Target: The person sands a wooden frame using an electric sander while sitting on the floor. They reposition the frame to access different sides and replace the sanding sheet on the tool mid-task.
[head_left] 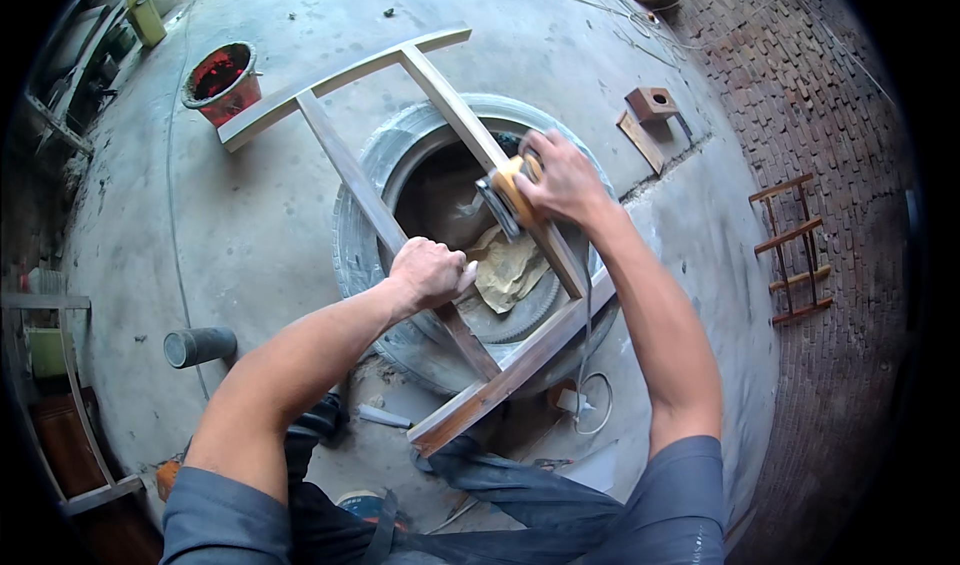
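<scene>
A wooden frame of two rails joined by longer crosspieces lies tilted over a large grey tyre. My left hand is closed round its left rail. In my right hand is a yellow power sander, gripped from above, its pad against the right rail. The fingers on the sander look slightly blurred. From the tool a pale cord runs down past the frame's near end. Crumpled brown paper sits inside the tyre, beneath the frame.
A red-stained bucket stands at the far left, close to the frame's end. Left of my arm lies a dark cylinder. A wooden block with a hole and a wood strip are at right, with a small wooden rack beyond.
</scene>
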`<state>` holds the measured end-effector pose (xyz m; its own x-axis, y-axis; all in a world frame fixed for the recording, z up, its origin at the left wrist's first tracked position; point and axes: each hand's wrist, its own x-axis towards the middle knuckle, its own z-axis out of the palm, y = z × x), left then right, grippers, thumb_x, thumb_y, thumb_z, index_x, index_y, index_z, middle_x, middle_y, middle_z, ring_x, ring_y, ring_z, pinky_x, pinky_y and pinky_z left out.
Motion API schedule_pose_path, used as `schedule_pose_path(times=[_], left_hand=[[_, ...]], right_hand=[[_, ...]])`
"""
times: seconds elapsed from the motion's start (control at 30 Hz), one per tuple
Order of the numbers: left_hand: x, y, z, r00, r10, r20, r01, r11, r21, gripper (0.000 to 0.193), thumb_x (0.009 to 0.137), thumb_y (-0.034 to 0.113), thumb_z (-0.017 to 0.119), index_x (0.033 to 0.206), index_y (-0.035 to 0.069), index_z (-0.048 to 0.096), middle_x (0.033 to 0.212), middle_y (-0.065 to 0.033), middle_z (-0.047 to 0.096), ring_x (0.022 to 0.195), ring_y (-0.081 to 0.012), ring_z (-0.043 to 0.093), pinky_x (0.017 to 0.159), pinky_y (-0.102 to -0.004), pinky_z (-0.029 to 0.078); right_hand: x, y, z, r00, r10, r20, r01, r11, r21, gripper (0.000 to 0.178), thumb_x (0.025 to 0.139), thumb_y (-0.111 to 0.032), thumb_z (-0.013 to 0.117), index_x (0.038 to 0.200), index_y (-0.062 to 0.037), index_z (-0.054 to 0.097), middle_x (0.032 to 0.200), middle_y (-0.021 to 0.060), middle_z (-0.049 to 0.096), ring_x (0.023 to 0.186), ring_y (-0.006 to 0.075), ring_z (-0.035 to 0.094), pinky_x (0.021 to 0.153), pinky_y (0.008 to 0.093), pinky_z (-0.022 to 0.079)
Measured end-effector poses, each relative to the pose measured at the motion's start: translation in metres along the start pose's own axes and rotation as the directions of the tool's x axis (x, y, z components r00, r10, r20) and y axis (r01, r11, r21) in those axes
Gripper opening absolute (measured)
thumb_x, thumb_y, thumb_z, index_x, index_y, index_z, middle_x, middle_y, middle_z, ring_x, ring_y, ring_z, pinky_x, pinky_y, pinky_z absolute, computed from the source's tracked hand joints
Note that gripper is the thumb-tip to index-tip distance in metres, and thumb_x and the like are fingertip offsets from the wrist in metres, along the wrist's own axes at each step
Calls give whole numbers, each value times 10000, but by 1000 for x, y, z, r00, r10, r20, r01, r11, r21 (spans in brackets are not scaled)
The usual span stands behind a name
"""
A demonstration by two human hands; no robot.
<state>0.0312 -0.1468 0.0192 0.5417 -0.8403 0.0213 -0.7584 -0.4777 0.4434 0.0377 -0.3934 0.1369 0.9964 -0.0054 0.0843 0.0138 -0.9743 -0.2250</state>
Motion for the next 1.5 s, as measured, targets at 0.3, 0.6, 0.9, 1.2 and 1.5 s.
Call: schedule_pose_path(times=[0.3,0.6,0.9,1.2,1.5], left_hand=[[1,-3,2,1000,6,-19,-6,1000,0,519,1033,429,543,701,84,745,652,-187,702,639,-377,722,672,-487,581],[2,2,2,999,-15,-29,16,1000,14,526,1041,441,536,717,93,761,664,-173,717,665,-357,738,702,-479,586],[-3,-6,3,999,-27,27,27,1000,-7,521,1029,435,543,733,74,774,691,-187,731,681,-366,745,698,-485,589],[1,-1,-2,994,-68,87,67,998,20,529,1031,430,488,754,98,793,758,-177,756,771,-355,767,757,-483,607],[4,0,6,999,-1,-46,2,1000,16,502,1027,407,569,685,79,732,649,-188,695,649,-378,720,667,-495,579]], right_hand=[[-82,11,-16,998,2,62,-2,1000,3,351,872,-299,767,1142,-119,635,1119,174,614,1047,434,642,901,514,556],[-201,29,-46,990,90,108,-85,995,-46,333,833,-246,788,1091,-88,649,1085,144,591,1018,387,622,882,490,549],[-53,63,-22,966,192,172,-235,930,281,464,793,-387,775,1113,-70,664,1135,197,669,1068,376,672,961,448,535],[16,-10,-10,992,-16,123,34,989,-145,362,863,-324,755,1150,-126,654,1098,173,635,1065,433,661,913,508,568],[-167,62,-33,988,154,5,-154,987,-36,389,832,-295,805,1129,-117,628,1090,161,600,1006,408,649,886,507,560]])
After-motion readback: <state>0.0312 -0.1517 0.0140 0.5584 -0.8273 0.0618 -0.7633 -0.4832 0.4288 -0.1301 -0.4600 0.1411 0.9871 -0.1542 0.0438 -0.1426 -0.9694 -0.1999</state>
